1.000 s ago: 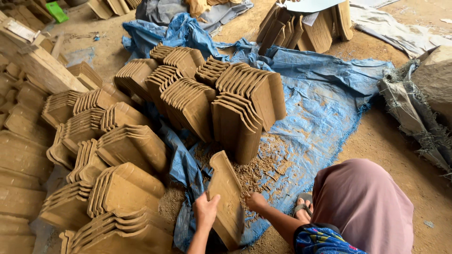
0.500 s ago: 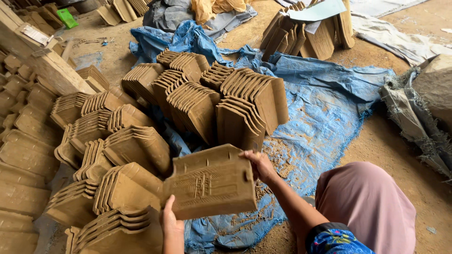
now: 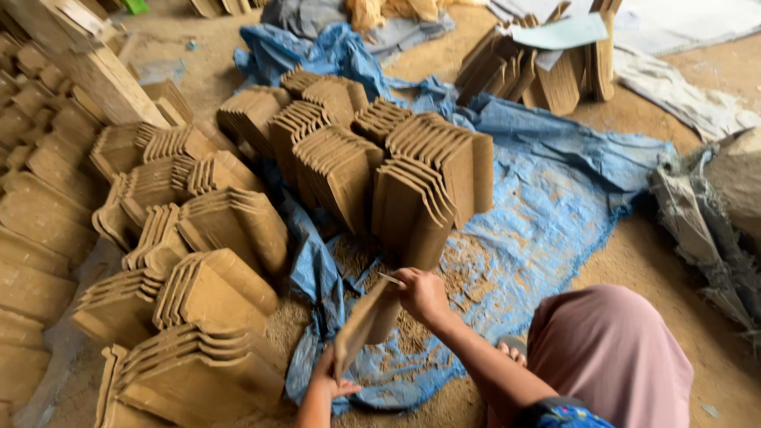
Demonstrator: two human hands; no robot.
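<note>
Clay tile (image 3: pixel 361 325) is held edge-on between both hands, its long axis tilted from lower left up to upper right; right hand (image 3: pixel 422 295) grips the upper end with fingers curled over the edge, left hand (image 3: pixel 329 382) supports the lower end, fingers spread beneath. Beyond the right fingers stand upright tile stacks (image 3: pixel 412 178) on a blue tarp (image 3: pixel 547 206); more stacks (image 3: pixel 214 293) lie left of the left fingers.
</note>
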